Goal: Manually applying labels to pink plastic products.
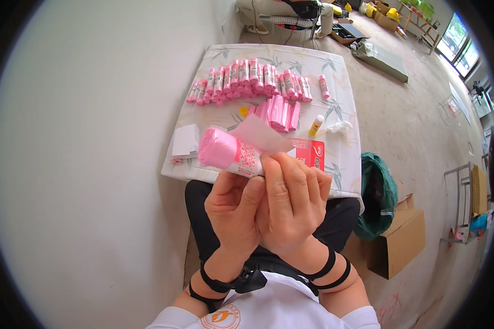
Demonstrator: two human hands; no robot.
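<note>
Together, the left hand [233, 205] and right hand [291, 205] grip a pink bag roll [225, 153] above the table [343, 164], fingers pinning its paper label flat, finished rolls [252, 79] lined up at the far edge.

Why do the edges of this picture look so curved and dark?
Head view: the fisheye lens bends the table edges and leaves a black rim; soft even daylight, faint shadows; the pink roll in both hands (left, right) is sharp, far clutter small and vague.
</note>
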